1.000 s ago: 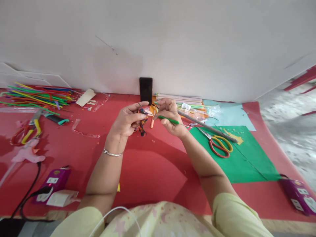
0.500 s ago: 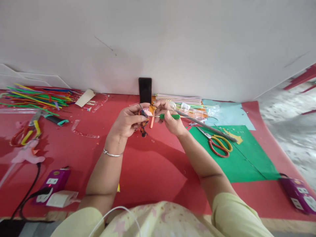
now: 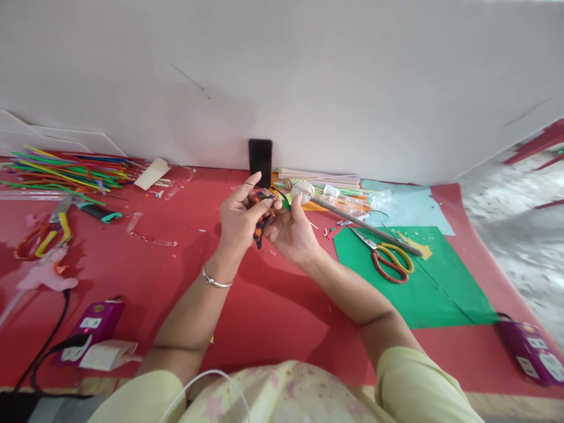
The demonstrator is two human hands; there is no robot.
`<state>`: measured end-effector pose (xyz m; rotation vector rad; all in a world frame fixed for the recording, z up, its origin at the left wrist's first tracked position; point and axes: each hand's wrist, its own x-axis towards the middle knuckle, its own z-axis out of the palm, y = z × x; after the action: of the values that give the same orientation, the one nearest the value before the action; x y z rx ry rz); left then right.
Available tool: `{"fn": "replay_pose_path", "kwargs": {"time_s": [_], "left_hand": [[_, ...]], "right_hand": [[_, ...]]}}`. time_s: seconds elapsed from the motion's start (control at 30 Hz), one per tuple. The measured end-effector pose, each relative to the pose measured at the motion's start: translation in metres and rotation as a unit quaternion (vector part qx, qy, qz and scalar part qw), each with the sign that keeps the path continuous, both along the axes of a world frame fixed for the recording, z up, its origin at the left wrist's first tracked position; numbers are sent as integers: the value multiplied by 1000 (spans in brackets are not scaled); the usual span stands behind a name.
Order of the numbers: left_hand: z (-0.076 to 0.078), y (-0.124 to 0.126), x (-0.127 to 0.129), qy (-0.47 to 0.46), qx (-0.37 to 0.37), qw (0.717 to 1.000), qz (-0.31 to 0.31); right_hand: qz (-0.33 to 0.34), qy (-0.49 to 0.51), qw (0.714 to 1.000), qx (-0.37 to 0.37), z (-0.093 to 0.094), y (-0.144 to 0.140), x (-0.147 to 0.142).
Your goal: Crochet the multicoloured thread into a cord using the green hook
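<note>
- At the far left of the red table (image 3: 273,305), a heap of coloured plastic sticks (image 3: 66,170) fans out against the wall, and just in front of it lie red-and-yellow-handled scissors (image 3: 42,235).
- Nearer the table's front edge sits a purple power strip (image 3: 90,332) with a white charger plugged in.
- The left hand (image 3: 240,220), a silver bangle (image 3: 214,281) on its wrist, is raised over the middle of the table, thumb and fingers pinched on a small multicoloured woven bundle (image 3: 261,220), dark with orange and blue; the forefinger sticks up free.
- A second ago the two hands were apart, with a thin wire stretched between them; now they have come together, so the bundle sits between both hands, touching each.
- The right hand (image 3: 291,232) has turned palm up and cups under the bundle. Its green-handled thin tool (image 3: 285,202), held out sideways a moment ago, now shows only as a green tip above the thumb, so the hand seems closed on it, though most of the handle is hidden.
- I judge the working end has been drawn close into the bundle, a tightening or tucking stage rather than a pull.
- Behind the hands a black phone (image 3: 259,161) leans on the wall.
- Further right, a second pair of scissors with red and yellow handles (image 3: 388,258) lies on a green paper sheet (image 3: 423,288), beside a long grey rod (image 3: 365,223).
</note>
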<state>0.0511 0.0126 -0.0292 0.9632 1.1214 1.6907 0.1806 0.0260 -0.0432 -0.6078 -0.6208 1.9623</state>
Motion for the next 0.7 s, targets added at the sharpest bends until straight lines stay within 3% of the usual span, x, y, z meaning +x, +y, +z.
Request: {"fn": "replay_pose_path", "kwargs": {"time_s": [0.1,0.27,0.43,0.53,0.7], "left_hand": [[6,5,-8,-132,-66,982,-115],[15,6,-23,-183,-126,955,-199],[21,3,-28,-150,-122,958,-210],[24,2,-28,-146,-130,959,-204],[26,2,-30,-140,-124,964,-189]], "right_hand": [[-29,-20,998,53,-9,2,-3],[-54,-113,969,212,-29,19,8],[-97,-247,874,407,-25,28,33],[-115,-305,813,482,-16,30,43],[-139,-318,765,543,-11,35,49]]}}
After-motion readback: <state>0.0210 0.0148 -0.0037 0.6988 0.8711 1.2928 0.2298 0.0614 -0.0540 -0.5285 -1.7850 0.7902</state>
